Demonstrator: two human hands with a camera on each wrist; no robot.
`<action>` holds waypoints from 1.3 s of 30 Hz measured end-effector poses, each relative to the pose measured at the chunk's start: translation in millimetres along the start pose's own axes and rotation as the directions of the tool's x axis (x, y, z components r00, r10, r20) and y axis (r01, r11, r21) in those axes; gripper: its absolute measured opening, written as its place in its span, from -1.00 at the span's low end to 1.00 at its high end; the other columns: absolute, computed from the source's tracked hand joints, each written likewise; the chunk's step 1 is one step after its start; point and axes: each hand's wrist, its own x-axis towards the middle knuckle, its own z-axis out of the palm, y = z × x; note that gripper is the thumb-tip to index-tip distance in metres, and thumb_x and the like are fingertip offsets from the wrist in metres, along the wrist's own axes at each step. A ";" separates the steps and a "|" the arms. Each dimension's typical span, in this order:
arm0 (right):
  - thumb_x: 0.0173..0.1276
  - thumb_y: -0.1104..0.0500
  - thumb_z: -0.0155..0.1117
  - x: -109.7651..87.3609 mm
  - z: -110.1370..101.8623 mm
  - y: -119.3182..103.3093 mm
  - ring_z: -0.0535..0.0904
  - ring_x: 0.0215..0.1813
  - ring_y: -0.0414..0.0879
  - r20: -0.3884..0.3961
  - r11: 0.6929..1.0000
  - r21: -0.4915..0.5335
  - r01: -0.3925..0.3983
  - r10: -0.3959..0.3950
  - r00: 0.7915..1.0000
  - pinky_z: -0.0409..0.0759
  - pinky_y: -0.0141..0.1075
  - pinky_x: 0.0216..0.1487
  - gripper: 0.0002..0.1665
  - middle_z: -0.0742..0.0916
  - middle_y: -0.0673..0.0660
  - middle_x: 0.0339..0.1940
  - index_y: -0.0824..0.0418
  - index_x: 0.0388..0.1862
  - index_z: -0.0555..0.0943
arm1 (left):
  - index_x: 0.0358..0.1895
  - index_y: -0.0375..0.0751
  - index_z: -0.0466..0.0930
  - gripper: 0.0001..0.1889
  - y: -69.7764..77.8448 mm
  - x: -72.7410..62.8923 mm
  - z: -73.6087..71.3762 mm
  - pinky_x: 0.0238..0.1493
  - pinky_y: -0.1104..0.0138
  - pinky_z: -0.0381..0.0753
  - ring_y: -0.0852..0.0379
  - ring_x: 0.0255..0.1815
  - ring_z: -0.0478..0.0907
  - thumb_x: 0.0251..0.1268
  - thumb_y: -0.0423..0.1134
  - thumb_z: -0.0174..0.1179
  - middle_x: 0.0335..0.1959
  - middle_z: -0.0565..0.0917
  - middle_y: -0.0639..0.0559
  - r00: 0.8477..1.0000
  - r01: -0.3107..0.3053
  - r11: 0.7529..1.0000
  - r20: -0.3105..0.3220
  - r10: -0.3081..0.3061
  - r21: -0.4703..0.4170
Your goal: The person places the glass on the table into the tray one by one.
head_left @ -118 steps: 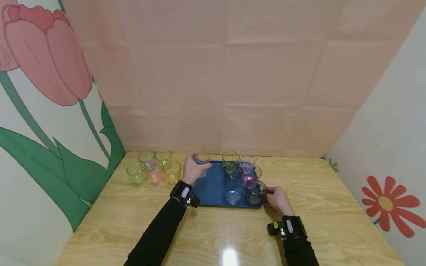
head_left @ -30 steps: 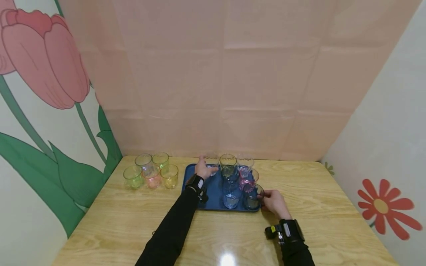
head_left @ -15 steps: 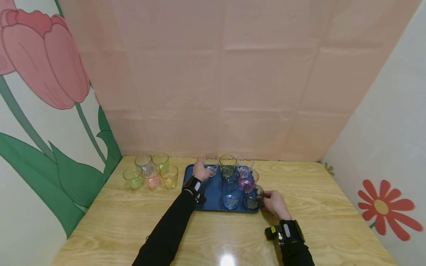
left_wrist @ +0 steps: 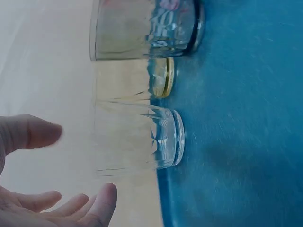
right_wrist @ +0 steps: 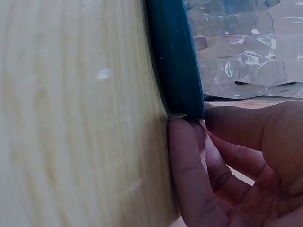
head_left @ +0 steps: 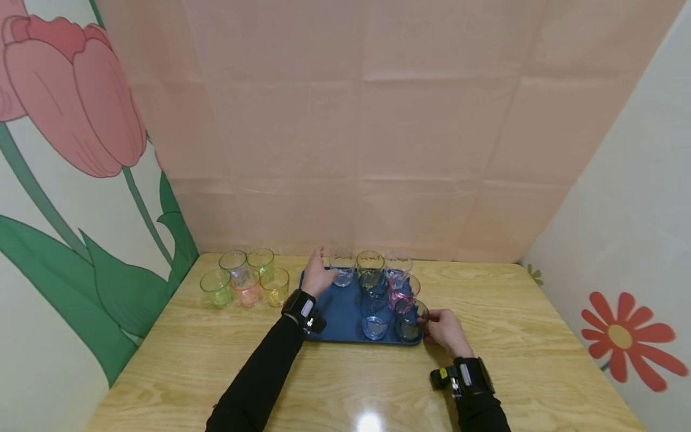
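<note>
My left hand (head_left: 317, 275) is beside a clear glass (head_left: 342, 275) at the back left of the blue tray (head_left: 337, 315). In the left wrist view, thumb and fingers are spread, with a gap between them and the upright clear glass (left_wrist: 137, 137). At the tray's front right corner, my right hand (head_left: 448, 330) grips the rim. The right wrist view has the thumb over the tray edge (right_wrist: 177, 61) and a finger beneath it. Close by that hand stands a dark grey glass (head_left: 411, 324). A blue glass (head_left: 375, 321) and several others fill the tray's right part.
Left of the tray, several coloured glasses stand on the wooden table (head_left: 378, 384): green (head_left: 217, 291), pink (head_left: 248, 293) and yellow (head_left: 276, 289) among them. A paper-covered wall (head_left: 351, 150) rises behind. Painted walls flank the table.
My left hand carried the clear glass rightward onto the tray's back left, let it go and drew back to the left. My right hand stayed at the tray corner.
</note>
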 end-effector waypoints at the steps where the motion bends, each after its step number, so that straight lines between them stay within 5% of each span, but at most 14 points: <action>1: 0.50 0.41 0.08 0.0 -0.3 -0.3 0.69 -0.15 0.01 -0.002 1.000 0.002 0.004 -0.004 1.000 0.75 -0.21 -0.26 -0.62 0.77 0.37 -0.01 0.49 0.19 0.67 | 0.68 -0.35 0.10 -0.14 0.5 -2.1 -1.1 0.15 -0.14 0.58 -0.37 0.61 0.31 0.36 -0.46 0.28 0.61 0.31 -0.40 1.000 -0.016 1.000 0.000 0.016 -0.006; 4: 0.50 0.42 0.09 -0.1 -1.0 -1.4 0.70 -0.15 0.01 -0.008 1.000 0.007 0.023 -0.022 1.000 0.76 -0.21 -0.26 -0.63 0.77 0.37 -0.02 0.50 0.17 0.68 | 0.66 -0.37 0.14 -0.19 1.0 -8.0 -4.9 0.45 -0.17 0.49 -0.37 0.58 0.35 0.41 -0.38 0.31 0.58 0.36 -0.40 0.997 -0.073 0.997 -0.009 0.073 0.021; 15: 0.53 0.40 0.10 -0.2 -1.0 -0.8 0.69 -0.19 -0.02 -0.019 1.000 0.010 0.021 -0.021 1.000 0.74 -0.23 -0.30 -0.65 0.78 0.32 -0.08 0.48 0.17 0.68 | 0.52 -0.44 0.36 -0.36 3.2 -24.1 -28.4 0.41 -0.15 0.55 -0.37 0.52 0.44 0.47 -0.33 0.32 0.46 0.50 -0.46 0.976 -0.191 0.981 -0.117 0.184 -0.045; 18: 0.52 0.40 0.10 -0.8 -0.6 -1.3 0.69 -0.18 -0.02 -0.017 1.000 0.004 0.028 -0.028 0.999 0.74 -0.23 -0.30 -0.65 0.78 0.33 -0.07 0.49 0.16 0.68 | 0.51 -0.44 0.38 -0.36 0.6 -26.8 -39.6 0.40 -0.14 0.58 -0.36 0.49 0.47 0.44 -0.34 0.35 0.45 0.52 -0.44 0.973 -0.185 0.980 -0.154 0.172 -0.069; 25: 0.49 0.41 0.13 2.4 0.4 1.0 0.68 -0.23 -0.05 -0.022 0.999 0.010 0.035 -0.035 0.999 0.74 -0.25 -0.32 -0.68 0.78 0.27 -0.13 0.47 0.11 0.70 | 0.50 -0.57 0.30 -0.33 -9.0 -30.1 -79.8 0.49 -0.20 0.45 -0.45 0.47 0.43 0.36 -0.56 0.29 0.39 0.46 -0.58 0.963 -0.167 0.939 -0.256 0.089 -0.301; 39: 0.49 0.42 0.10 0.8 0.1 3.1 0.69 -0.17 -0.01 -0.008 0.999 0.024 0.022 -0.021 1.000 0.75 -0.23 -0.28 -0.63 0.78 0.32 -0.06 0.49 0.17 0.68 | 0.53 -0.53 0.29 -0.37 -27.4 -37.9 -134.3 0.63 -0.09 0.32 -0.41 0.52 0.38 0.41 -0.58 0.17 0.42 0.45 -0.55 0.923 -0.130 0.946 -0.385 0.006 -0.296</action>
